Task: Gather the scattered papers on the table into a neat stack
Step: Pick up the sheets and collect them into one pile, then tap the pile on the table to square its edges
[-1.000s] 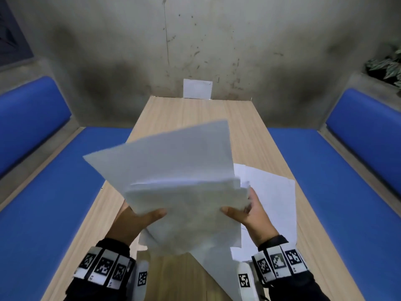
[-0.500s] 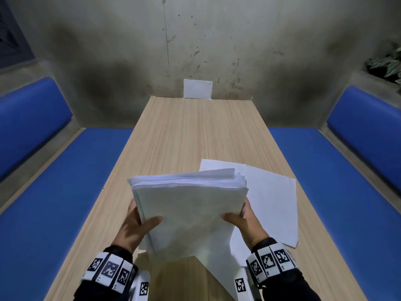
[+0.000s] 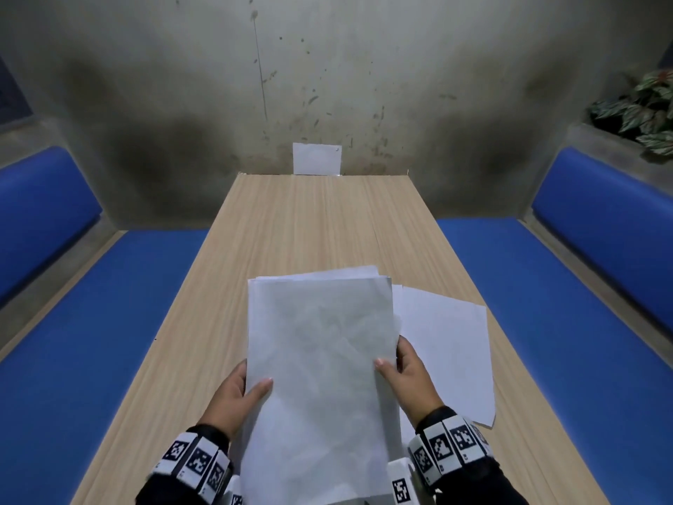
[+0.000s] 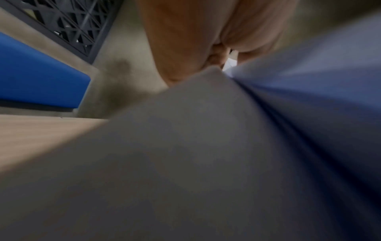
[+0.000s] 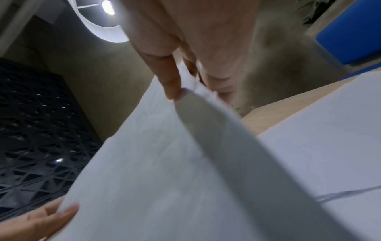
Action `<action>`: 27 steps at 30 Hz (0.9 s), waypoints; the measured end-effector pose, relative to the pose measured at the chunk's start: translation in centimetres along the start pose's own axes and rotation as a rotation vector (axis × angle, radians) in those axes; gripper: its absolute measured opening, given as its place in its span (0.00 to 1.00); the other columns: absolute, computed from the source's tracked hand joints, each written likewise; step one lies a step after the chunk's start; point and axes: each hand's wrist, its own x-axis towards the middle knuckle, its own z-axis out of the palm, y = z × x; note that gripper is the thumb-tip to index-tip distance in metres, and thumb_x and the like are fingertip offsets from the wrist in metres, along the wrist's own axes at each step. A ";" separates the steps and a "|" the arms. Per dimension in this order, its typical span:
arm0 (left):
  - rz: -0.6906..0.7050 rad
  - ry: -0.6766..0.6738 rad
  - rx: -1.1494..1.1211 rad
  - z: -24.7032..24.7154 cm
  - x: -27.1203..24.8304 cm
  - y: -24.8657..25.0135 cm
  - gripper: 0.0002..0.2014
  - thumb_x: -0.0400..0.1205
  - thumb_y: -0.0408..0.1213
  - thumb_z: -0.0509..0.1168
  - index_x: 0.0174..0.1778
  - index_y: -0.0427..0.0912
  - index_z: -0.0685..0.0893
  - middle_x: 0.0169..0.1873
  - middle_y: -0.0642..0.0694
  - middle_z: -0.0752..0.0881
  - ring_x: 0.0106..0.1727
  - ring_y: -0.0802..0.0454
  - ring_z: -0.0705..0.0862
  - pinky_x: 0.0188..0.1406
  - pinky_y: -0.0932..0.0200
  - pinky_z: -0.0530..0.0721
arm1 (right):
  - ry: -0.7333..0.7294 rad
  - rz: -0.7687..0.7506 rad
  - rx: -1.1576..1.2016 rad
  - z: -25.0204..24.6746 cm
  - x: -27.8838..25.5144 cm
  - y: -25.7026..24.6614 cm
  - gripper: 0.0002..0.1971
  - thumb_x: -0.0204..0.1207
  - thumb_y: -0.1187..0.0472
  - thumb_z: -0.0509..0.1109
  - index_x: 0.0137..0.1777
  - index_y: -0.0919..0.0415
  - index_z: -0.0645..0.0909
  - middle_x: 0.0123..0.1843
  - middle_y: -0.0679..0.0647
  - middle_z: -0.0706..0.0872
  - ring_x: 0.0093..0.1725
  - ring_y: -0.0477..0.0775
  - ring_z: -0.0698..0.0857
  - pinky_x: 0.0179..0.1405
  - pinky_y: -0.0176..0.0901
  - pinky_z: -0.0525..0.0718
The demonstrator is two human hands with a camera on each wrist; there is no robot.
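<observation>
A stack of white papers (image 3: 320, 359) is held tilted above the near end of the wooden table (image 3: 309, 220). My left hand (image 3: 242, 390) grips its left edge, thumb on top. On the opposite edge my right hand (image 3: 397, 366) pinches the sheets, thumb on top and fingers behind. The right wrist view shows the thumb (image 5: 169, 76) pressing the stack (image 5: 154, 163), and the left hand (image 5: 39, 220) at the far edge. Paper (image 4: 206, 154) fills the blurred left wrist view. More white sheets (image 3: 448, 344) lie flat on the table to the right of the stack.
Blue cushioned benches (image 3: 91, 340) (image 3: 568, 322) run along both long sides of the table. A white card (image 3: 317, 158) leans on the stained wall at the table's far end. A leafy plant (image 3: 644, 111) sits on the ledge at the upper right.
The fanned, raised sheets have come together into one squared stack. Both hands have lowered it and tilted it flatter, top edge pointing away from me.
</observation>
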 end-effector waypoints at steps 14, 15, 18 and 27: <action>-0.246 -0.014 0.131 4.4 12.1 -3.4 0.20 0.78 0.33 0.63 0.66 0.39 0.76 0.64 0.37 0.82 0.62 0.40 0.82 0.70 0.45 0.75 | 0.225 0.678 -1.022 -11.2 1.0 9.9 0.27 0.81 0.41 0.46 0.80 0.36 0.45 0.85 0.50 0.41 0.84 0.59 0.44 0.82 0.58 0.50; -0.274 0.022 0.220 4.7 12.7 -3.8 0.21 0.74 0.38 0.65 0.65 0.42 0.79 0.64 0.39 0.83 0.61 0.40 0.82 0.68 0.48 0.78 | 0.195 0.655 -1.034 -10.6 0.9 10.0 0.26 0.82 0.43 0.45 0.80 0.34 0.45 0.85 0.51 0.39 0.84 0.58 0.42 0.82 0.58 0.49; -0.346 0.114 0.307 5.2 13.8 -5.3 0.27 0.67 0.42 0.68 0.65 0.43 0.81 0.65 0.43 0.81 0.60 0.40 0.83 0.64 0.53 0.80 | 0.140 0.583 -1.010 -9.3 0.9 10.3 0.25 0.82 0.45 0.49 0.79 0.33 0.50 0.85 0.51 0.40 0.84 0.58 0.43 0.82 0.57 0.49; -0.277 -0.040 0.676 8.0 11.6 -4.3 0.23 0.77 0.39 0.64 0.69 0.39 0.75 0.71 0.37 0.73 0.70 0.39 0.73 0.66 0.54 0.73 | 0.455 0.425 -0.556 -6.6 0.6 9.6 0.22 0.76 0.64 0.68 0.68 0.46 0.77 0.75 0.61 0.69 0.61 0.62 0.81 0.62 0.45 0.82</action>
